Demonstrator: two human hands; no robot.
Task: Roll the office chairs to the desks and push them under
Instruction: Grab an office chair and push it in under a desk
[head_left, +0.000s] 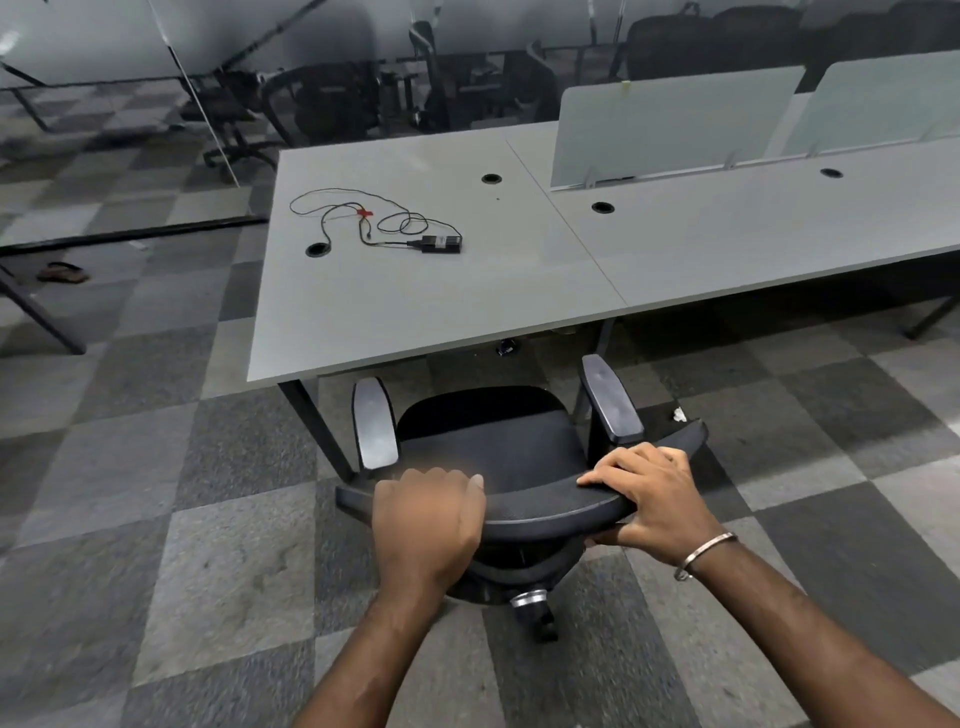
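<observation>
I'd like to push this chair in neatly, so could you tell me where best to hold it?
Grip the backrest's curved top edge from behind, as the left hand and right hand do: it faces you, and the seat already points under the desk.

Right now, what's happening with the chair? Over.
Left hand and right hand grip the chair backrest. Seat partly under desk. Desk leg close beside left armrest.

Two hands (428, 519) (649, 499), one near chair (498, 441), two frosted dividers (670, 124) (883, 104), four desk grommets (491, 179), one adapter (440, 243).
</observation>
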